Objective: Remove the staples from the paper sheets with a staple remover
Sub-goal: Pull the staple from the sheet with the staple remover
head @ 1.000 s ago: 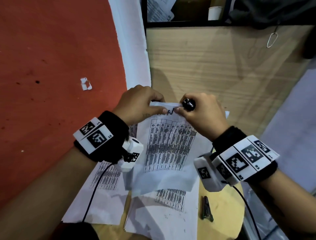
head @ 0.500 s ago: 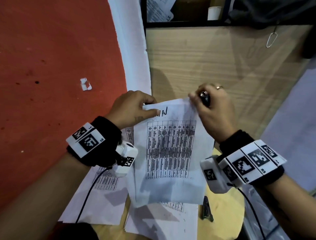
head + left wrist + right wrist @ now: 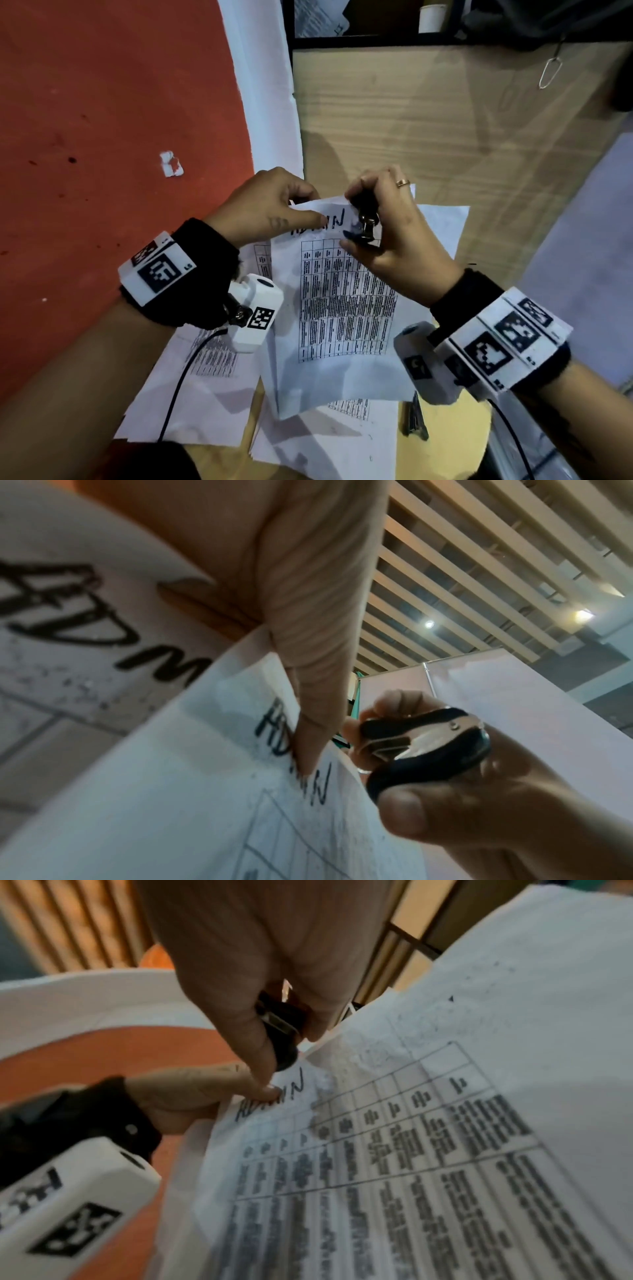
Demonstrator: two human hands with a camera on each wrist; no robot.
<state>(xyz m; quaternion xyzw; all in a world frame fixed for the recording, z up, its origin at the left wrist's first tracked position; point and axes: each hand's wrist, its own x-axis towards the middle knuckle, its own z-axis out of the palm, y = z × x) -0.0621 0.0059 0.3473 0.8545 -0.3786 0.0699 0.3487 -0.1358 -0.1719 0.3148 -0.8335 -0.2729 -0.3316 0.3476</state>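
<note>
Left hand [image 3: 263, 205] pinching top edge of the lifted paper sheets [image 3: 342, 308], thumb flat on the front beside the handwritten heading, other fingers curled behind. Right hand [image 3: 394, 236] wrapped round the staple remover [image 3: 365, 219], thumb and fingers on its black grips, chrome claws pointing at the upper right corner of the sheets. Left wrist view: staple remover [image 3: 424, 745] just off the paper's edge, near but apparently not biting it; claws look partly closed, exact gap not readable. Staple itself not visible in any view; too small or hidden under the tool. Sheets held up off the round wooden table [image 3: 455, 431], lower part hanging over more printed pages [image 3: 212, 404] lying flat there. Small dark metal object [image 3: 416, 421] on the table near the right wrist, identity unclear. Step in hand, as judged: lining the claws up with a staple at the top corner, extraction not yet made. Next move likely calls for sliding the claw tips under the staple's crown, squeezing fully, then pulling away while the left pinch keeps the corner taut. Risk noted: thin paper may tear if pulled at an angle.
</note>
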